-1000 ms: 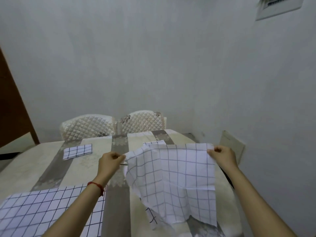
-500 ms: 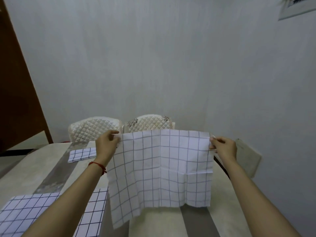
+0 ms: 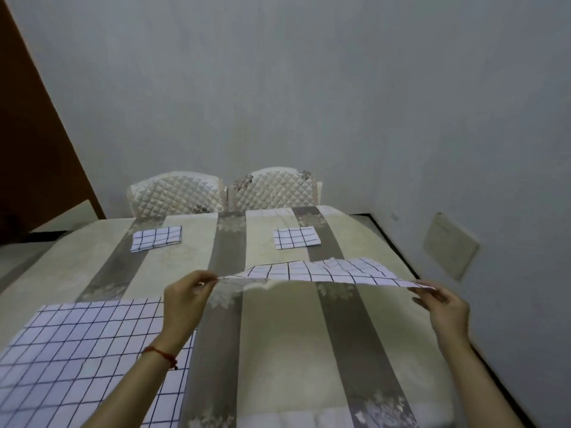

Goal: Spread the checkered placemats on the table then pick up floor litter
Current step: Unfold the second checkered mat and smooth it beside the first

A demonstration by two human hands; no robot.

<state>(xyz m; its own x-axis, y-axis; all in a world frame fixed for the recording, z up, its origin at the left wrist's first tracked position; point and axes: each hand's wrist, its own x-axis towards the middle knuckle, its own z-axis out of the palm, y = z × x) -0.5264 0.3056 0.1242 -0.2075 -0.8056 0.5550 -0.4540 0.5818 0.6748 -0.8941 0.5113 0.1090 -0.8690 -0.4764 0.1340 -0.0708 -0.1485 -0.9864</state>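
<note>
A second ago you held the checkered placemat [image 3: 321, 271] up like a curtain; now you have swung it flat, and it floats just above the counter [image 3: 278, 335], right of the placemat already spread [image 3: 77, 350]. Your left hand [image 3: 185, 301] pinches its near-left corner and your right hand [image 3: 445, 307] pinches the near-right one. So this second mat looks close to laid. Two folded placemats [image 3: 157, 238] wait near the chairs [image 3: 225, 193]. The floor is almost wholly out of view, so no litter shows, and the spread mat's near edge is cut off.
</note>
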